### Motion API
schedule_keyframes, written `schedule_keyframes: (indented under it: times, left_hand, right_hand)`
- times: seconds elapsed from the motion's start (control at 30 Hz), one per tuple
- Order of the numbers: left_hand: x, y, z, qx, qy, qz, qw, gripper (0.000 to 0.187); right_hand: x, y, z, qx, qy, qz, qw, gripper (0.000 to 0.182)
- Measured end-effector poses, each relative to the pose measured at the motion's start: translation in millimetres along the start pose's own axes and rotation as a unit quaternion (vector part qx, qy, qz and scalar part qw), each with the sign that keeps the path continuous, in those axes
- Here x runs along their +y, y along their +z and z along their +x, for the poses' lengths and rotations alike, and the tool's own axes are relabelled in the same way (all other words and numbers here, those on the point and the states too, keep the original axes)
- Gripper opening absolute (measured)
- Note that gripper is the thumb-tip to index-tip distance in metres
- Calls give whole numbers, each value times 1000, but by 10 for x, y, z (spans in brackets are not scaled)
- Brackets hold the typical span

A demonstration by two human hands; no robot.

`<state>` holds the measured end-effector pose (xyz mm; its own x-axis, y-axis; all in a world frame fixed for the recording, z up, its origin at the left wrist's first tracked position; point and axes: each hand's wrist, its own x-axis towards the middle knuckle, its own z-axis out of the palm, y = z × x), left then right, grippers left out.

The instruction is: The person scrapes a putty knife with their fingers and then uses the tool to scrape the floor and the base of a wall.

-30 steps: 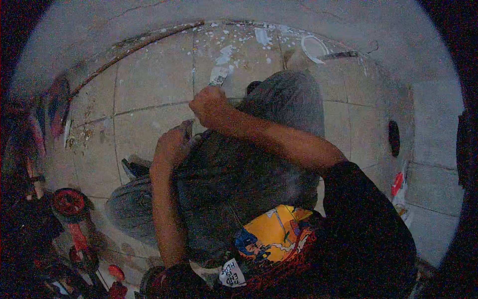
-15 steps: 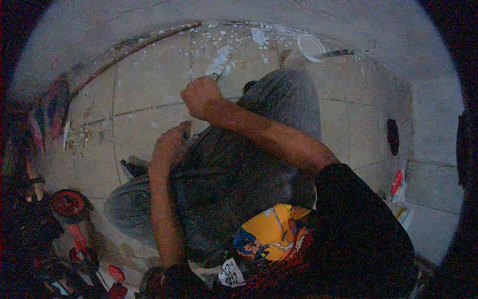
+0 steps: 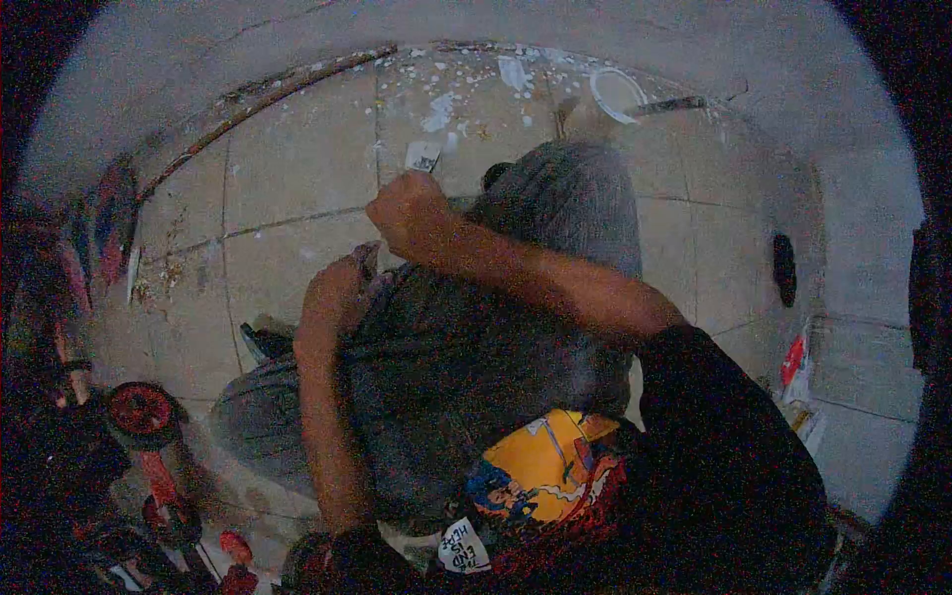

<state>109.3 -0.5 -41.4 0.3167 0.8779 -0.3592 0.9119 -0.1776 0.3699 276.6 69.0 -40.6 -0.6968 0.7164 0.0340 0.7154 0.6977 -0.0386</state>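
Extending over the floor [image 3: 297,149] at upper centre, a flat tool [image 3: 424,157] is clenched in the right hand [image 3: 409,216]; tool positioning is judged in hand, steady control called for. The left hand's [image 3: 337,290] grip, left of centre, cannot be told.

The right hand [image 3: 412,213] has come back a bit toward the knees since half a second ago. The white tool [image 3: 423,156] in it has come back too. It was up by the big white patch [image 3: 437,111], and now there is a gap. The tool's flat side, with a dark mark, shows better than half a second ago.
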Motion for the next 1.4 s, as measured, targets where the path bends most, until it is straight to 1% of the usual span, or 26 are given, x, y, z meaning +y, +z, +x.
schedule_keyframes:
  times: [0.07, 0.17, 0.27, 0.4, 0.47, 0.5, 0.57, 0.63, 0.7, 0.77, 0.8, 0.87, 0.9, 0.93, 0.97, 1.0, 1.07, 1.1, 1.13, 1.17, 1.2, 1.23, 1.27, 1.3, 1.37, 1.4]
  left_hand:
    - [42, -20, 18, 14, 2, -39, 999, 37]
    - [-117, 81, 30, 4, 41, 22, 999, 41]
    - [61, -64, -84, 46, 15, -41, 998, 44]
    - [113, -107, -54, 29, 14, -66, 997, 46]
    - [110, -110, -49, 29, 13, -75, 997, 45]
    - [81, -63, -57, 47, 26, -59, 997, 43]
    - [41, -30, -73, 64, 35, -44, 996, 41]
    - [22, -43, -15, 11, 7, -7, 1000, 39]
    - [25, -47, 33, 13, 6, -17, 1000, 40]
    - [10, -45, 46, 16, 7, -19, 1000, 41]
    - [-12, 3, 48, 11, 7, -8, 1000, 41]
    - [-18, 24, -12, 1, 3, -2, 1000, 42]
    - [4, -4, -54, 34, 19, -16, 999, 42]
    - [27, -29, -78, 67, 36, -30, 997, 43]
    - [52, -52, -79, 70, 34, -31, 996, 43]
    - [77, -77, -83, 80, 42, -26, 996, 43]
    - [20, -33, -88, 92, 45, -21, 995, 43]
    - [-61, 50, -48, 89, 72, -19, 993, 43]
    - [-146, 118, -13, 86, 99, -14, 991, 43]
    - [-118, 77, -16, 88, 98, -13, 991, 43]
    - [-80, 60, -15, 56, 60, -20, 996, 43]
    - [-55, 38, -7, 23, 23, -28, 999, 43]
    - [-32, -6, 0, 25, 22, -29, 999, 43]
    - [1, -56, 2, 19, 13, -35, 999, 42]
    - [29, -11, -30, 7, 6, -45, 999, 42]
    - [17, 16, -45, 39, 29, -44, 998, 41]
  right_hand:
    - [32, -200, 38, -47, 50, 61, 996, 18]
    - [111, -162, 156, -15, 56, 34, 998, 16]
    - [27, 100, 105, 34, 52, 18, 998, 16]
    - [63, 51, 6, 8, 6, 23, 1000, 14]
    - [129, -39, 66, 93, 41, 17, 995, 12]
    - [136, 3, 74, 98, 39, 18, 994, 12]
    - [127, 221, 33, 160, -1, 43, 986, 10]
    - [67, 353, -70, 166, -4, 37, 985, 11]
    - [46, 298, -43, 172, -8, 32, 985, 12]
    - [88, 189, 71, 102, 72, -10, 992, 11]
    - [83, 245, 91, 109, 71, -9, 992, 11]
    - [56, 320, 70, 158, 21, 16, 987, 14]
    - [39, 302, 34, 158, 18, 15, 987, 14]
    - [10, 293, -24, 103, 21, 12, 994, 14]
    - [-1, 227, -47, 47, 22, 9, 999, 14]
    - [62, 175, -3, 48, 18, 8, 999, 14]
    - [189, 73, 130, -52, 108, 20, 993, 12]
    - [174, 115, 139, -49, 107, 20, 993, 12]
    - [147, 159, 140, 0, 103, -1, 995, 11]
    - [114, 167, 134, 48, 99, -22, 994, 10]
    - [91, 188, 86, 50, 98, -22, 994, 10]
    - [77, 211, 16, 32, 57, -10, 998, 12]
    - [67, 196, -15, 14, 17, 2, 1000, 14]
    - [95, 175, 31, 13, 15, 1, 1000, 14]
    - [143, 108, 124, -62, 68, -60, 994, 16]
    - [122, 57, 141, -62, 70, -59, 994, 16]
